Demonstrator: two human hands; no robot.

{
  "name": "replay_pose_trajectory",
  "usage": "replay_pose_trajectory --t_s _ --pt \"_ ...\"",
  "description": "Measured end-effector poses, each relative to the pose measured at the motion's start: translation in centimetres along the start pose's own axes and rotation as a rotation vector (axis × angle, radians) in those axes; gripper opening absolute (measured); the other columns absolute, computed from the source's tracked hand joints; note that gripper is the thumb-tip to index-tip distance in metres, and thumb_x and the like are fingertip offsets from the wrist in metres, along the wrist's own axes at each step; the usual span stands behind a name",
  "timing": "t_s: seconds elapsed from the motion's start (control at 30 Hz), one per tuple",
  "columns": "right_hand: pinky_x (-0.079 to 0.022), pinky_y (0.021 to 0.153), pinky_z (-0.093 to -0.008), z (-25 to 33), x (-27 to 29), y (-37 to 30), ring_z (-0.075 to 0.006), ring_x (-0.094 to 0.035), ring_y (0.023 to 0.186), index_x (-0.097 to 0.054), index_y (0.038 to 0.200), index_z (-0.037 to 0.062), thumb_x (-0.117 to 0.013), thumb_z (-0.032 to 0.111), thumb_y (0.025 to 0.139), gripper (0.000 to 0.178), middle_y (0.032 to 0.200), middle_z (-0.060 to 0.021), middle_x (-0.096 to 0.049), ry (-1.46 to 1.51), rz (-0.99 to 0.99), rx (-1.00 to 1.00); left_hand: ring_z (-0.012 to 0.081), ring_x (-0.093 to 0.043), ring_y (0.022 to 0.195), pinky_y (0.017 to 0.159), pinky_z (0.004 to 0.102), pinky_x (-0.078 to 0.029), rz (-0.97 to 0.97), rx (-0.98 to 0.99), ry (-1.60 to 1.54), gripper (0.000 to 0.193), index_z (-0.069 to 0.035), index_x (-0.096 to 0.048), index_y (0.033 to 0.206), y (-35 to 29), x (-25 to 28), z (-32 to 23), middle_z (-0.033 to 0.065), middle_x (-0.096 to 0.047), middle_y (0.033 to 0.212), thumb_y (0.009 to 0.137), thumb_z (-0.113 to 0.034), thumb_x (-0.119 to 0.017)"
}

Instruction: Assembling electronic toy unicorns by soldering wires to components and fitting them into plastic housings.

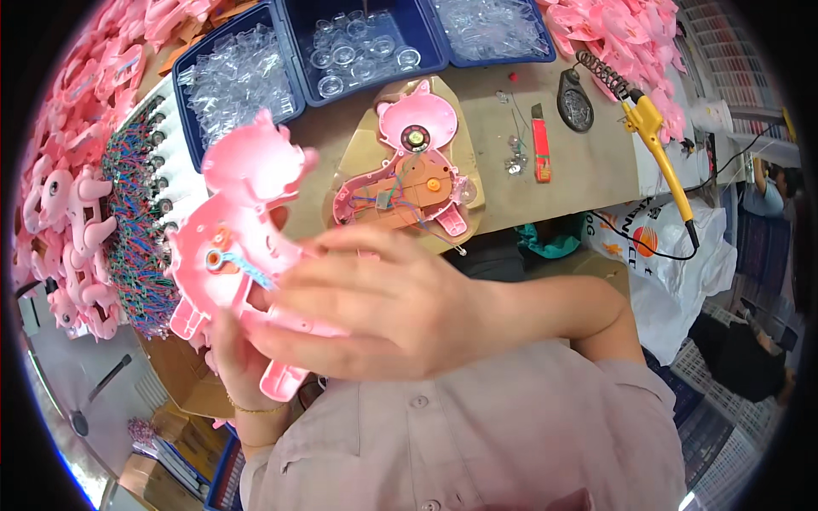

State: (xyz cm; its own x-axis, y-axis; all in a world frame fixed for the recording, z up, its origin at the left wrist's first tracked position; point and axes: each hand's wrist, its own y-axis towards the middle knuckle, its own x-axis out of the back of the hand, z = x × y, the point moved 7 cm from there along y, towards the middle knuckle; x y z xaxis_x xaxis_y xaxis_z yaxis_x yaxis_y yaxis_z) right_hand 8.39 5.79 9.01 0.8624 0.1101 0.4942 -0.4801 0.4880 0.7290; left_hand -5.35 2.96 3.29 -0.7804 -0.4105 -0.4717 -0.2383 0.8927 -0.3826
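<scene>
A pink plastic toy-animal shell (243,217) is held up close in front of me, its inner side showing a small round part and blue wires. My left hand (234,358) grips it from below, near its feet. My right hand (375,302) lies across its lower right side, fingers spread over the plastic. On the bench behind, a second pink shell half (413,166) lies open on a tan board (469,136), with a round speaker, an orange part and coloured wires inside.
Blue bins (294,81) of clear plastic parts stand at the back. Pink shells are heaped at left (64,213) and back right (622,34). A yellow soldering iron (656,140) and red cutter (540,145) lie right. Wired parts (136,221) are stacked left.
</scene>
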Motion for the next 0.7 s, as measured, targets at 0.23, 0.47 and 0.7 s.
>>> replay_pose_trajectory --t_s 0.23,0.47,0.7 --pt "-0.044 0.074 -0.0372 -8.2 7.5 -5.5 -0.0262 -0.059 0.085 -0.065 0.096 0.0037 -0.074 0.006 0.071 0.027 0.094 -0.008 -0.064 -0.362 0.277 -0.379 0.0301 -0.054 0.115 0.098 0.0396 -0.045 0.127 -0.065 0.122 0.076 0.004 -0.024 0.144 2.4 3.0 -1.5 0.0236 -0.048 0.132 0.081 -0.024 -0.056" --pt "-0.045 0.072 -0.0374 -7.7 6.5 -6.2 -0.0215 -0.059 0.087 -0.067 0.097 0.0059 -0.074 0.005 0.069 0.029 0.101 -0.0058 -0.063 -0.374 0.398 -0.166 0.022 -0.062 0.103 0.088 0.0356 -0.051 -0.006 0.013 0.247 0.051 0.006 -0.043 0.13 3.3 2.8 -0.7 0.0174 -0.059 0.118 0.086 -0.015 -0.059" --pt "-0.047 0.067 -0.0305 -6.1 3.6 -4.7 -0.0179 -0.061 0.089 -0.068 0.09 0.0103 -0.073 0.01 0.07 0.021 0.108 -0.0024 -0.064 -0.144 0.578 0.094 0.0197 -0.064 0.098 0.086 0.034 -0.053 0.095 0.127 0.111 0.036 0.003 -0.049 0.127 4.1 2.0 0.6 0.0139 -0.062 0.115 0.097 -0.017 -0.053"
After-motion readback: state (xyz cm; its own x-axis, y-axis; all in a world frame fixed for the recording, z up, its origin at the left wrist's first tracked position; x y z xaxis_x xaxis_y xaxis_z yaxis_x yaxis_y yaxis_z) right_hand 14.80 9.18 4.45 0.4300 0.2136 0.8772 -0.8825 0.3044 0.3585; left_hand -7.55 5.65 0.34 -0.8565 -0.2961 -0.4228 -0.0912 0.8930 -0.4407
